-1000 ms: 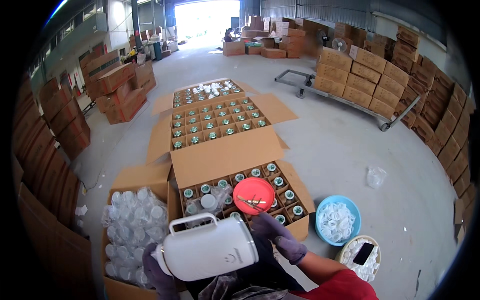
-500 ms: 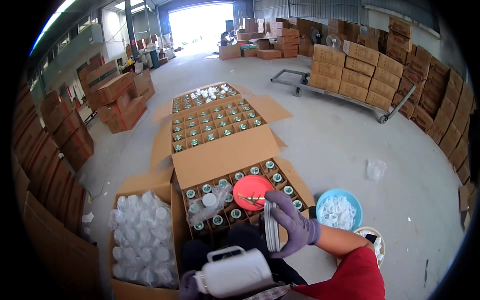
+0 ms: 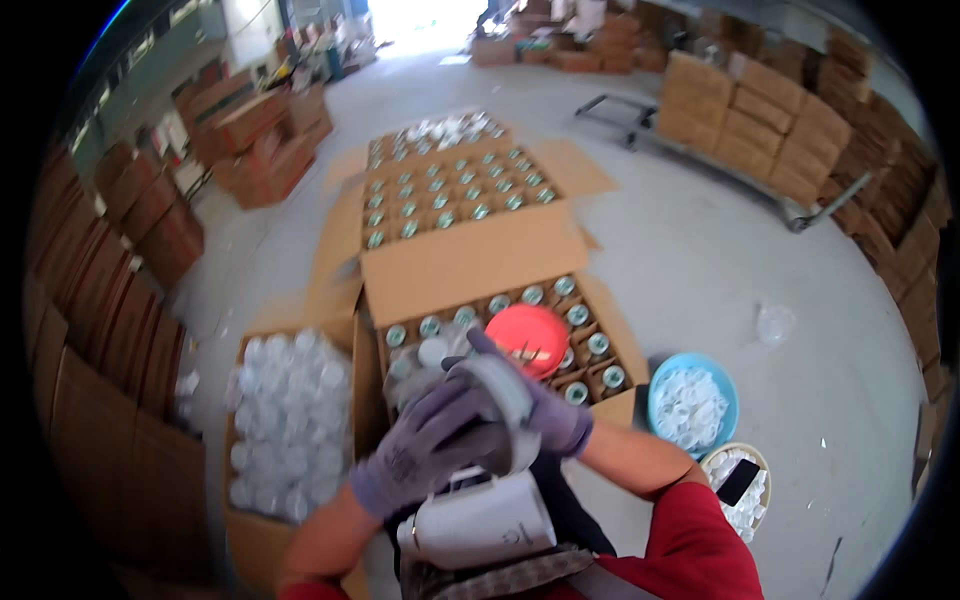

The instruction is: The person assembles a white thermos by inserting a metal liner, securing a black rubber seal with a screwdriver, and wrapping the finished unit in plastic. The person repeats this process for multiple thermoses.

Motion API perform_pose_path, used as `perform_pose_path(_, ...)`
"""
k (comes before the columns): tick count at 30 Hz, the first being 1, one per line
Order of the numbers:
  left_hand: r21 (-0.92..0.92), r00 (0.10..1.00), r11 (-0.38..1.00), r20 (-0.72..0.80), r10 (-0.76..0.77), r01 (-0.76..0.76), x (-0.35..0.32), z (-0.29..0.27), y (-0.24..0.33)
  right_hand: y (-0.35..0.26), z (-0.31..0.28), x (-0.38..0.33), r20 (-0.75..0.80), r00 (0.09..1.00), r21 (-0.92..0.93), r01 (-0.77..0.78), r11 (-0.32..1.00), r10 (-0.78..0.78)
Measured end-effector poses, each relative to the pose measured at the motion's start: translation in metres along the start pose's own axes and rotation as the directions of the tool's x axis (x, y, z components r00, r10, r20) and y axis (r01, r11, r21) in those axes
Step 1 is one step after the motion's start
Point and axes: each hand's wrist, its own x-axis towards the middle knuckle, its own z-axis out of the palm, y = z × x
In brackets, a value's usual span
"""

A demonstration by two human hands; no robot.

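The fingers of my left hand point(image 3: 420, 448) and right hand point(image 3: 555, 415) curl around a blurred grey round piece point(image 3: 512, 400) above the white jug point(image 3: 485, 522), while ahead a red dish point(image 3: 522, 335) hides part of the open bottle carton point(image 3: 615, 408) and a blue basin point(image 3: 731, 400) stands to its right.

Both hands point(image 3: 430, 435) wear purple-grey fabric gloves point(image 3: 558, 412). Red cloth sleeves point(image 3: 690, 550) show at five and seven o'clock.
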Motion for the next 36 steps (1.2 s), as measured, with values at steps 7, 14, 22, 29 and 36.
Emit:
perform_pose_path(7,-0.593,0.798,0.577,0.204,-0.567,0.561,-0.009,0.037,-0.024,0.026,-0.047,0.01,0.244,0.937,-0.545,0.346,0.763,-0.251)
perform_pose_path(14,-0.019,0.924,0.968,0.301,-0.234,0.251,-0.017,0.065,-0.114,0.097,-0.13,0.055,-0.172,0.895,0.384,-0.324,0.864,0.412)
perform_pose_path(22,0.552,0.239,0.415,0.363,-0.9,0.723,-0.17,0.196,-0.273,0.207,-0.354,-0.063,-0.941,0.322,-0.232,-0.375,0.898,-0.109)
perform_pose_path(29,0.268,0.593,0.688,0.36,-0.721,0.674,-0.12,0.24,-0.226,0.216,-0.354,-0.114,-0.625,0.755,-0.772,-0.635,0.015,-0.198)
perform_pose_path(36,-0.324,0.734,0.69,0.507,-0.451,0.647,-0.039,0.209,-0.119,0.261,-0.364,-0.098,-0.662,0.722,-0.73,-0.563,-0.387,0.198)
